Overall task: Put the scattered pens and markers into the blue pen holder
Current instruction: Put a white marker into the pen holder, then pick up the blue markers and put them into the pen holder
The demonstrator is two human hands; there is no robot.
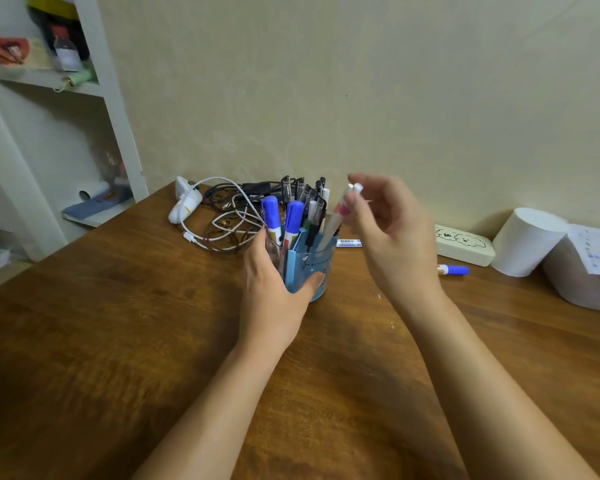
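Observation:
The blue pen holder (317, 268) stands upright at the middle of the wooden table, packed with several pens and two blue-capped markers (293, 220). My left hand (274, 292) wraps around the holder's left and front side. My right hand (392, 233) hovers just right of the holder, its fingertips pinched on the top of a white pen with a pink band (336, 216); the pen's lower end is inside the holder. A blue-capped marker (453, 270) lies on the table to the right. A thin blue-and-white pen (349, 242) lies behind the holder.
A tangle of cables and a white charger (187, 204) lies behind the holder on the left. A cream case (465, 249), a white roll (525, 242) and a paper-covered container (586, 275) sit at the right. White shelves (66, 133) stand at the left.

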